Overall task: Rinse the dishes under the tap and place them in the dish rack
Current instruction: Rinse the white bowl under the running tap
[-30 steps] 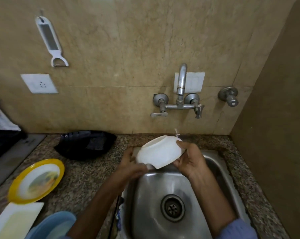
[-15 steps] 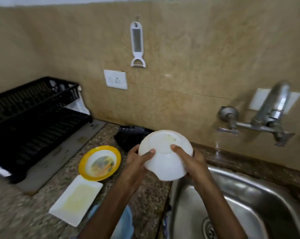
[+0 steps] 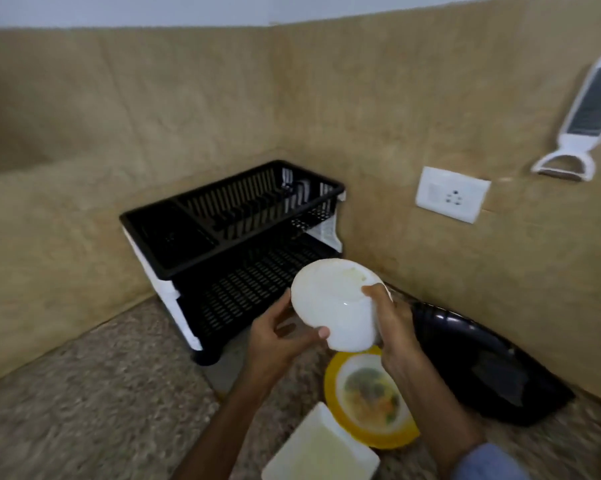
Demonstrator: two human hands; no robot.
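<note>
A: Entry, head view. White bowl (image 3: 337, 306) held in the air, tipped so its base faces the camera. Position: in front of the lower tier of the black dish rack (image 3: 230, 233), above the counter, not touching the rack.

B: Hands?

A: Left hand (image 3: 275, 337) cups the bowl's lower left side, thumb tip on the wall near the rim. Right hand (image 3: 392, 323) grips the right side, fingers curled over the base edge. Both grasping the bowl; neither is free.

B: Rack contents?

A: Two tiers, black slatted trays on white side frames, standing in the corner where the two tan walls meet. Something pale shows at the back of the upper tier, but the frame is blurred there and I cannot say what it is.

B: Other dishes?

A: Yellow-rimmed plate (image 3: 368, 393) on the speckled counter (image 3: 84, 393), directly below the bowl, partly hidden by the right forearm. White rectangular dish (image 3: 320, 448) just beside it, nearer the camera. Black tray (image 3: 489, 368) lies to the right against the wall.

B: Wall?

A: White socket plate (image 3: 452, 194); a white grater-peeler (image 3: 583, 116) hangs to its upper right. Blue sleeve (image 3: 489, 462) at the right wrist.
</note>
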